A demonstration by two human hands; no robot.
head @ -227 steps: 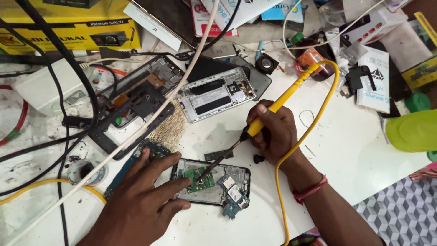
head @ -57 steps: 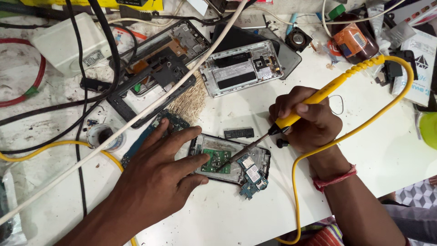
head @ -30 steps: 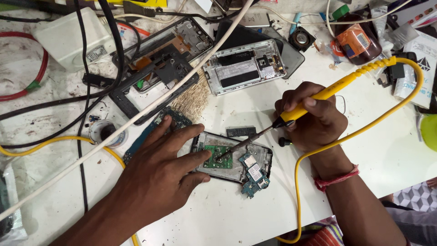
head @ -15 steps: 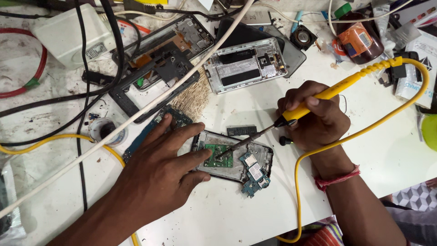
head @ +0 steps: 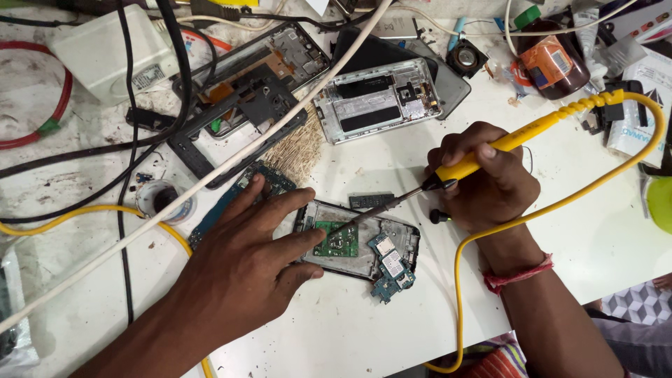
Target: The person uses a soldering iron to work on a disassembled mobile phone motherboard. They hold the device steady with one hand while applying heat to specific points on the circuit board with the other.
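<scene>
Iron tip (head: 334,231) still on board (head: 336,240)

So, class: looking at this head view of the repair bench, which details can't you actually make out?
- Left edge of the opened phone: hidden under the left hand.
- Where the soldering iron tip meets the green circuit board: too small to tell.
- Yellow cable: cut off by the lower frame edge.
- Right hand palm: hidden, facing down.

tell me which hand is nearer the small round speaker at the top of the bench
Right. The right hand, holding the yellow iron, lies just below the speaker; the left hand is far down-left.
</scene>
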